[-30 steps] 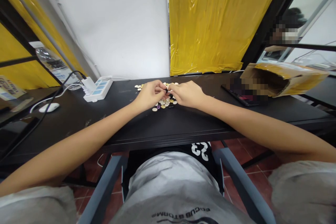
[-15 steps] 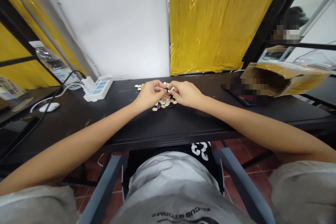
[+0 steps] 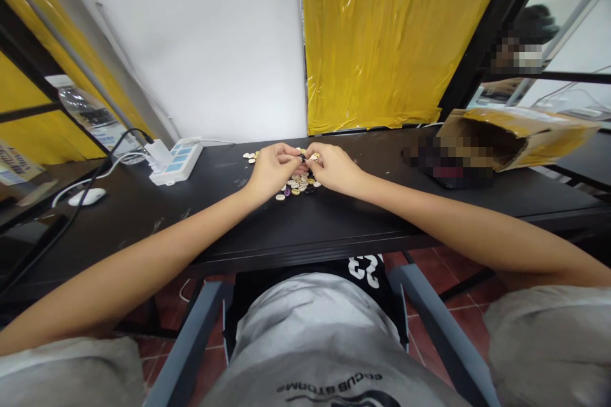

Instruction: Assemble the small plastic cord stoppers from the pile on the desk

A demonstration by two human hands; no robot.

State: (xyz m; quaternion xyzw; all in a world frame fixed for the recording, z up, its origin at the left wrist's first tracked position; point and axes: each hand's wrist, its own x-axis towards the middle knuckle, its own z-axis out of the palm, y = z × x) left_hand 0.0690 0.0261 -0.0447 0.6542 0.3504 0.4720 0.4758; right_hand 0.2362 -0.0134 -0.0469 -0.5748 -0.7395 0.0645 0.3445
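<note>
Small oval buttons (image 3: 296, 191), mostly cream with some yellow, purple and black, lie in a loose pile on the black table (image 3: 229, 216). Over the pile, my left hand (image 3: 272, 168) is closed in a pinch on a black button (image 3: 301, 158). My right hand (image 3: 337, 168) meets it from the other side, thumb and forefinger pinched together at the black button's edge. Whatever sits between the right fingertips is too small and covered to make out. Both hands hide part of the pile.
A white power strip (image 3: 176, 162) with a plugged charger and a white mouse (image 3: 87, 196) are on the left, near a plastic bottle (image 3: 88, 111). To the right are a dark, partly blurred tablet-like device (image 3: 449, 179) and an open cardboard box (image 3: 539, 140). Another person (image 3: 522, 44) is beyond.
The white piece seen at my right fingertips half a second ago no longer shows there. The black button now stands out more between my hands. The view has shifted slightly.
</note>
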